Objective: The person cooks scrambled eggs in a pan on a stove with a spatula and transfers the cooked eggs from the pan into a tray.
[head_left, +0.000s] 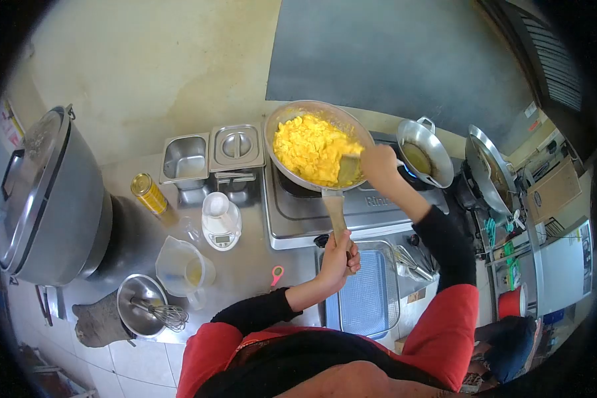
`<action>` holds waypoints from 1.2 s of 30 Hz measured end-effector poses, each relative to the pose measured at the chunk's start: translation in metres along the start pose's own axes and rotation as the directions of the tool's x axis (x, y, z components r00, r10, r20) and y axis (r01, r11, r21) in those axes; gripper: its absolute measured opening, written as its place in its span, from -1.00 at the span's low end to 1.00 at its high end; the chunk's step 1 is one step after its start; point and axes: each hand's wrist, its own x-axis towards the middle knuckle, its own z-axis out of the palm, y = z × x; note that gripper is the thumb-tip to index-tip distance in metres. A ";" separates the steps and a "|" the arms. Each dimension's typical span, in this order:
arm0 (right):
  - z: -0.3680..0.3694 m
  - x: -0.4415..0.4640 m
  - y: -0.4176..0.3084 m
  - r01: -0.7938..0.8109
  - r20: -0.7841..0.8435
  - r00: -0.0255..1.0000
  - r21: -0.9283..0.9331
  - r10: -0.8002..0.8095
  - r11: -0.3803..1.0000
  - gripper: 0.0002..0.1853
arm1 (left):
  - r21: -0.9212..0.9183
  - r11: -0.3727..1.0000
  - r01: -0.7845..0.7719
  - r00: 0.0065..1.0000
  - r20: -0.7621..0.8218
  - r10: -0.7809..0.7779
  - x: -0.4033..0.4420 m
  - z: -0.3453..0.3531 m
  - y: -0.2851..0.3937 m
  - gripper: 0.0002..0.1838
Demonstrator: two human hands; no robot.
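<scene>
My left hand (339, 259) is wrapped round the pale handle of a large frying pan (270, 140), which is over the steel gas stove (292, 222). Yellow scrambled eggs (306, 147) fill much of the pan. My right hand (381, 166) is closed at the pan's right rim, gripping a spatula (348, 171) whose flat blade is down among the eggs. My fingers hide most of the spatula's handle.
Right of the pan, a smaller wok (433, 147) with liquid sits over a blue flame. To the left are steel containers (186, 159), a yellow can (148, 192), a scale (221, 229), a plastic jug (179, 268) and a whisk (169, 316). A mesh basket (397, 292) lies below the stove.
</scene>
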 end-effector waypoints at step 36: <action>0.021 0.078 0.051 0.027 -0.069 0.997 0.055 -0.023 0.998 -0.79 | -0.053 0.998 0.030 0.999 0.025 -0.029 0.004 0.003 0.001 -0.74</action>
